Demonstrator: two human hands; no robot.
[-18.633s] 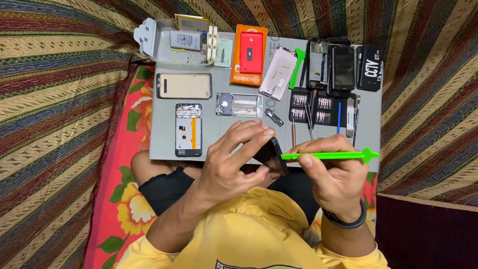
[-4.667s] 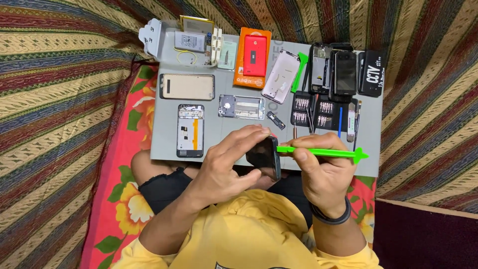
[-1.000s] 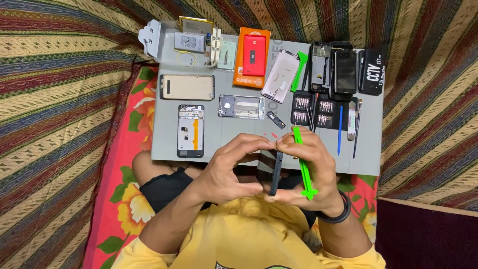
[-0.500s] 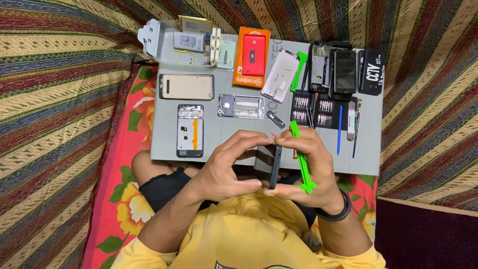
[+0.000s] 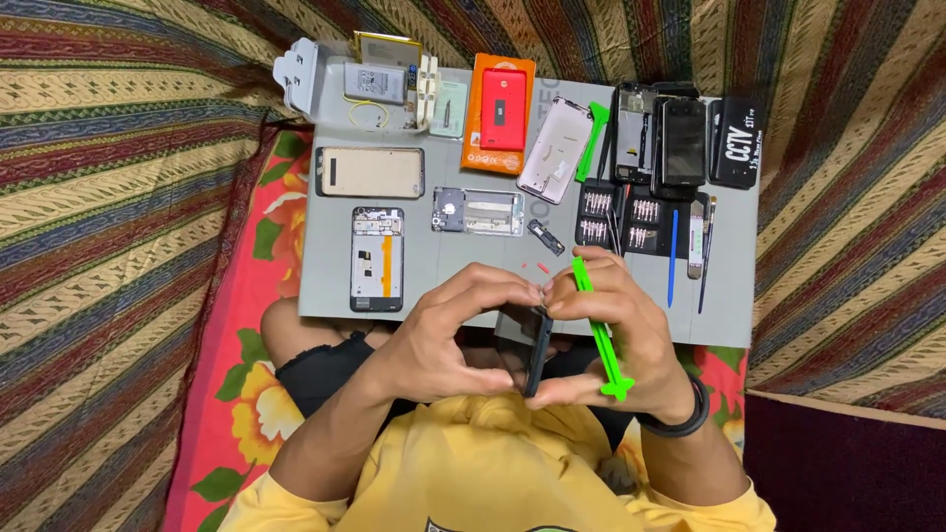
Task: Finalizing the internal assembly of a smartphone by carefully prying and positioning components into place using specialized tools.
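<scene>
Both hands clasp dark phone edge-on above near edge of grey mat; left hand fingers curled round it, right hand also pinning green pry tool

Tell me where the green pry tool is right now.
In the head view, the green pry tool lies slanted across the right hand, just right of the dark phone that both hands grip near the grey mat's front edge.

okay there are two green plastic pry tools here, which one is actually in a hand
The green pry tool slanting across the right hand. The other green pry tool lies untouched on the grey mat, beside the silver phone cover.
</scene>
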